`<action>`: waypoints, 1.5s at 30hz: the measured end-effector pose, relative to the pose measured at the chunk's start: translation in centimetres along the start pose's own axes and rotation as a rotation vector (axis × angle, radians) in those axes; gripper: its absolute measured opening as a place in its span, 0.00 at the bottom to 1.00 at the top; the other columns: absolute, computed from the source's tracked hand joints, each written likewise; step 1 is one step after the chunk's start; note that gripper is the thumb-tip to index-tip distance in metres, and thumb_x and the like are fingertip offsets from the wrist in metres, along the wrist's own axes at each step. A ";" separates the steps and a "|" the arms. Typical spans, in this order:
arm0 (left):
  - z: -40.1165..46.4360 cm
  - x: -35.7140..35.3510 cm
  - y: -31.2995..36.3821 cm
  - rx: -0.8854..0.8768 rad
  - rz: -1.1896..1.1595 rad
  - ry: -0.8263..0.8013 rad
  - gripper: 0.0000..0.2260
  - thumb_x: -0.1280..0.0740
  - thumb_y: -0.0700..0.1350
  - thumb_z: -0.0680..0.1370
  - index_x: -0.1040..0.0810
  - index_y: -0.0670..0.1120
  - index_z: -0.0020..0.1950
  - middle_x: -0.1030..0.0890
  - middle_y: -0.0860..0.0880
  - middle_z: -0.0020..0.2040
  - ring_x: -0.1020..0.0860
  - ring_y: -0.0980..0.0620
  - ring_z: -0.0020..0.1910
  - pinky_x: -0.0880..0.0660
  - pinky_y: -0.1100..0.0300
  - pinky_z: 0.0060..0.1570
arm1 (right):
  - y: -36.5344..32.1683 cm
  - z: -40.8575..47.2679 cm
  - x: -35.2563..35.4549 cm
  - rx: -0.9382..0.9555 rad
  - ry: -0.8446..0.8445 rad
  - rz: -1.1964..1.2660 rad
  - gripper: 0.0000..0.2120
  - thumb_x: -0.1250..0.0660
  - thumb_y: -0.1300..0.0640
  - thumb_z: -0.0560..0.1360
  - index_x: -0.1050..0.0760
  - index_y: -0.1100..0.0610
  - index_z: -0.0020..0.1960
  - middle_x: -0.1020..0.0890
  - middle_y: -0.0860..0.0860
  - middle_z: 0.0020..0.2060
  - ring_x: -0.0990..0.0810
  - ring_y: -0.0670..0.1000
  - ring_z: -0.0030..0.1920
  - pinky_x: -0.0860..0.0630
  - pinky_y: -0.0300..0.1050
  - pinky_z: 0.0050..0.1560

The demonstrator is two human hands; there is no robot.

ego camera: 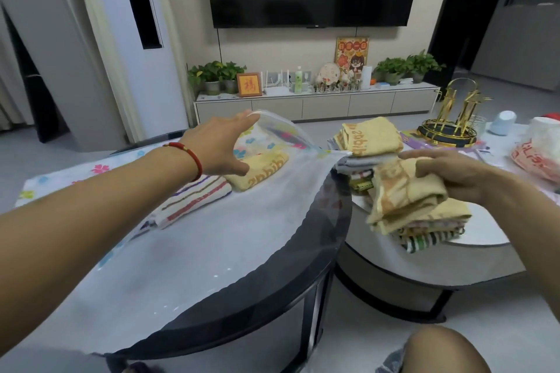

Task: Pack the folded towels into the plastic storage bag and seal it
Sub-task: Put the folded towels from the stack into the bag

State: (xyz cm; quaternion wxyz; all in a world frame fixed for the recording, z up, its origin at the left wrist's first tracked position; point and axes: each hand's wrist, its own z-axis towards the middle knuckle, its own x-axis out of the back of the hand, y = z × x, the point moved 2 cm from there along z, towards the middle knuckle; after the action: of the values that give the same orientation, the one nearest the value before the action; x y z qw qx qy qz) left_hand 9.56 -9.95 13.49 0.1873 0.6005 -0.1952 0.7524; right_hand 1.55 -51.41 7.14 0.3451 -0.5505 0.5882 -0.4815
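A large translucent plastic storage bag (212, 236) with a flower print lies over the dark round table. Inside it I see a striped folded towel (194, 200) and a yellow folded towel (260, 168). My left hand (224, 148) holds the bag's upper mouth edge lifted at the far side. My right hand (454, 174) grips a yellow folded towel (406, 194) just above a stack of folded towels (424, 236) on the white table. A second stack with a yellow towel on top (372, 135) stands behind it.
The dark glass round table (272, 297) overlaps a lower white round table (439, 263). A gold rack (448, 124), a white cup (503, 121) and a red-printed plastic bag (536, 154) stand at the far right. My knee (439, 351) is at the bottom right.
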 end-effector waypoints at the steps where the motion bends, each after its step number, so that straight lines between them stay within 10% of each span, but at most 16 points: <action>1: 0.1 0.3 -0.2 -0.007 -0.003 0.006 0.48 0.25 0.56 0.68 0.50 0.58 0.80 0.42 0.55 0.80 0.31 0.44 0.71 0.23 0.47 0.59 | -0.6 -1.0 -0.8 0.005 -0.118 0.039 0.26 0.41 0.71 0.76 0.23 0.55 0.71 0.18 0.67 0.63 0.17 0.63 0.46 0.16 0.50 0.35; 5: 0.2 0.9 -0.9 -0.063 -0.011 -0.038 0.50 0.23 0.50 0.69 0.55 0.56 0.81 0.44 0.52 0.81 0.33 0.43 0.72 0.27 0.46 0.65 | -2.5 -4.6 -7.5 0.082 -0.675 0.060 0.26 0.23 0.56 0.69 0.18 0.57 0.67 0.18 0.59 0.67 0.14 0.62 0.58 0.14 0.53 0.50; 9: -0.3 1.5 -1.3 -0.110 0.016 -0.102 0.53 0.23 0.52 0.69 0.59 0.56 0.81 0.51 0.53 0.82 0.40 0.44 0.76 0.33 0.45 0.71 | -2.9 -1.9 -19.3 0.208 -0.871 -0.184 0.16 0.30 0.62 0.77 0.15 0.55 0.63 0.16 0.54 0.65 0.14 0.55 0.60 0.17 0.46 0.53; 17: -1.8 3.5 -1.7 -0.125 -0.029 -0.040 0.49 0.26 0.48 0.71 0.57 0.53 0.81 0.52 0.53 0.82 0.43 0.47 0.78 0.39 0.53 0.75 | 0.2 12.1 -31.9 0.099 -0.085 0.269 0.25 0.39 0.73 0.78 0.26 0.60 0.72 0.19 0.60 0.49 0.22 0.55 0.39 0.25 0.46 0.38; 23: -2.0 3.2 -1.1 -0.147 -0.055 -0.041 0.47 0.26 0.53 0.72 0.55 0.52 0.81 0.48 0.51 0.82 0.44 0.48 0.79 0.44 0.54 0.76 | 1.8 14.3 -32.7 0.108 -0.072 0.211 0.29 0.38 0.68 0.78 0.32 0.54 0.77 0.20 0.58 0.46 0.24 0.54 0.37 0.26 0.44 0.34; 27: -1.8 2.6 -0.7 -0.126 -0.079 -0.037 0.46 0.27 0.52 0.73 0.54 0.53 0.81 0.49 0.52 0.82 0.41 0.47 0.78 0.40 0.52 0.74 | 1.2 11.1 -29.9 0.280 -0.076 -0.219 0.22 0.36 0.61 0.76 0.23 0.52 0.69 0.16 0.55 0.55 0.14 0.56 0.52 0.15 0.50 0.52; 32: -1.8 1.2 0.3 -0.125 -0.049 -0.044 0.46 0.26 0.51 0.72 0.53 0.54 0.81 0.51 0.52 0.82 0.38 0.45 0.76 0.35 0.47 0.73 | 1.0 2.5 -21.3 0.553 -0.231 -0.456 0.10 0.34 0.58 0.78 0.15 0.50 0.52 0.11 0.48 0.43 0.12 0.49 0.41 0.18 0.40 0.38; 35: -1.6 0.1 0.7 -0.120 -0.064 -0.051 0.45 0.27 0.52 0.72 0.51 0.53 0.81 0.50 0.51 0.82 0.38 0.43 0.76 0.37 0.47 0.74 | 1.9 0.9 -13.6 0.650 0.189 -0.516 0.12 0.34 0.63 0.75 0.16 0.48 0.42 0.13 0.49 0.34 0.14 0.49 0.34 0.19 0.45 0.35; 38: -1.2 -0.7 1.3 -0.094 -0.101 -0.061 0.44 0.27 0.55 0.72 0.50 0.53 0.81 0.48 0.49 0.82 0.39 0.43 0.77 0.37 0.44 0.74 | 3.8 2.7 -6.2 0.524 0.629 -0.848 0.08 0.32 0.62 0.77 0.15 0.55 0.50 0.13 0.57 0.46 0.15 0.59 0.48 0.19 0.53 0.47; 45: -0.6 -1.8 2.2 -0.053 -0.148 -0.031 0.39 0.29 0.53 0.72 0.44 0.56 0.80 0.37 0.52 0.79 0.33 0.42 0.73 0.30 0.41 0.67 | 7.4 6.9 2.8 0.154 0.701 -1.031 0.15 0.33 0.60 0.80 0.20 0.56 0.65 0.24 0.63 0.68 0.27 0.66 0.68 0.27 0.60 0.66</action>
State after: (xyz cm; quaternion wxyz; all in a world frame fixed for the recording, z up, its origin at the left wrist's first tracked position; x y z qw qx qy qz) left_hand 8.29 -11.61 11.48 0.2553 0.6197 -0.1732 0.7217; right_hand 5.24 -55.93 -1.53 -0.1058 -0.5464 0.2889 -0.7790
